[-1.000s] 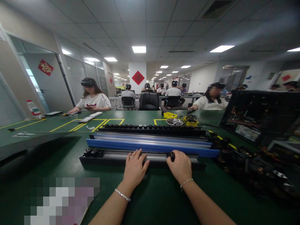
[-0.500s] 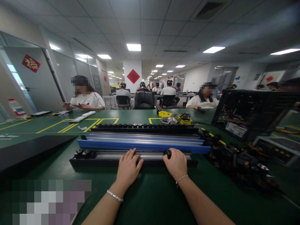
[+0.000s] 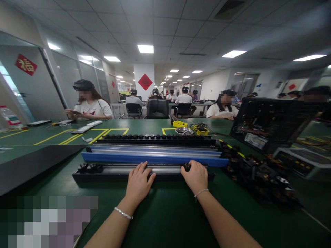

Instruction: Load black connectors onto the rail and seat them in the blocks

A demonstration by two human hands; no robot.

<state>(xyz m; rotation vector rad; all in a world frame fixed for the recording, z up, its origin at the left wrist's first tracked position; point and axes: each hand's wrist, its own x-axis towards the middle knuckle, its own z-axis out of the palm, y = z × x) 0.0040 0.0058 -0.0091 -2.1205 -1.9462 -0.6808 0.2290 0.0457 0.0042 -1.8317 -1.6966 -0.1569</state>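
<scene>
A long black rail [image 3: 167, 170] with a silvery channel lies crosswise on the green table in front of me. My left hand [image 3: 139, 183] rests across its middle, fingers stretched out and apart over the channel. At the rail's right part, my right hand [image 3: 196, 177] is closed around a small black round module [image 3: 187, 166], which sits at the channel; its underside is hidden. A few similar black modules [image 3: 88, 167] stand at the rail's left end. Just behind lies a blue-edged rail [image 3: 155, 159], and beyond it a black rail [image 3: 155, 137] carrying a row of several modules.
A heap of black modules [image 3: 258, 175] spreads to my right. Behind it stand an opened computer case [image 3: 263, 127] and a metal box [image 3: 305, 163]. A dark flat panel [image 3: 38, 163] lies left. Yellow trays [image 3: 179, 124] and a metal dish [image 3: 184, 131] sit farther back. People sit beyond.
The view has shifted slightly, so the scene appears a little farther left. Both hands keep their places on the rail, and the right hand still holds the black module.
</scene>
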